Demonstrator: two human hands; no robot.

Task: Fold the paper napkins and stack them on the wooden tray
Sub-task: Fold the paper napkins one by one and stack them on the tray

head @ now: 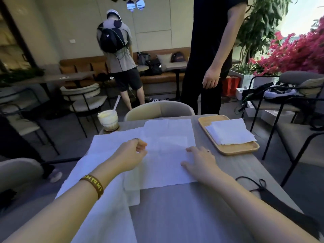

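text: yellow capitals are printed on the brown wristband point(92, 185) worn at the left wrist | reading: "A DI DA" can be partly made out, the rest is cut off | other text: none is legible

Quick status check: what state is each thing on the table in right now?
Open napkin: spread flat, unfolded.
Folded napkins: stacked on tray.
Tray: on the table's right side.
Drink: upright, straw in.
Left hand: fingers curled, on the open napkin.
Right hand: flat on the open napkin.
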